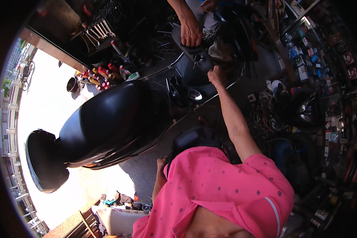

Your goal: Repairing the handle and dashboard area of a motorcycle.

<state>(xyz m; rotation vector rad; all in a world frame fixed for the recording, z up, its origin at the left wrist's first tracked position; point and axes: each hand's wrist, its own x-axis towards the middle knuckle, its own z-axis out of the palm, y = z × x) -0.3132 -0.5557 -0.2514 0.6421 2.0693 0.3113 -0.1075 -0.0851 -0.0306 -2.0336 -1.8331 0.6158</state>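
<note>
A black scooter [107, 123] lies across the view, its long seat to the left and its dark front panel [190, 71] toward the top, with a key switch [198, 59] on it. My right hand [216, 75] reaches to the panel's right side, fingers curled; what they hold is hidden. My left hand [161, 163] is low beside a rounded black object [196, 137] at my pink shirt, fingers curled on something I cannot make out. Another person's hand [191, 33] rests with bent fingers on the upper part of the panel.
Spanners [95, 29] hang on a board at the upper left, above grouped bottles [101, 75] and a bucket [72, 84]. Stacked small boxes [305, 59] and tangled cables [261, 119] crowd the right. A sunlit opening with a railing [16, 99] is at left.
</note>
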